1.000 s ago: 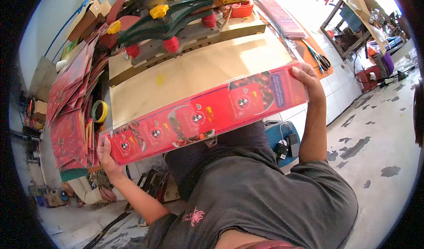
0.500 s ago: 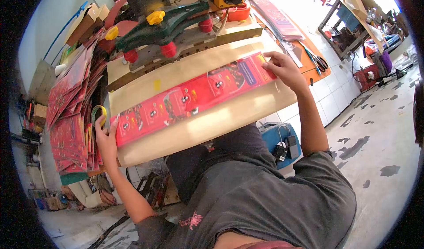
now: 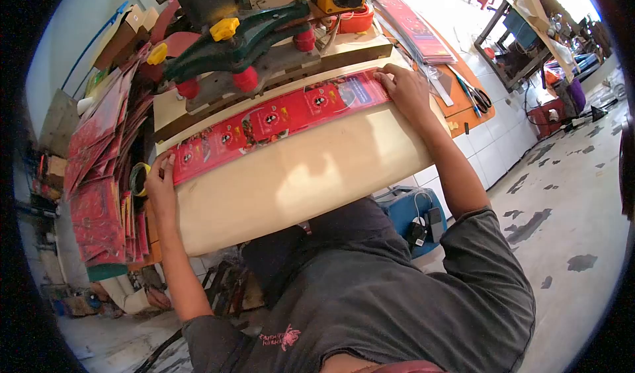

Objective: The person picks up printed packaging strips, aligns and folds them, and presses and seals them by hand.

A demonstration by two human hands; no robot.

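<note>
A long red printed plastic strip with round logos and food pictures lies along the far part of a pale, smooth work board. My left hand grips its left end, fingers bent at the edge. At the opposite end my right hand pinches the far right corner between thumb and fingers. Just beyond the strip stands a machine with a dark green clamp bar, yellow knobs and red feet.
A messy stack of red printed sheets is at the left, beside a yellow tape roll. More red strips, scissors and a blue pen lie on the orange table at right. A blue container stands below.
Both hands have moved the red strip away from my body, toward the machine. More of the pale board shows in front of it.
</note>
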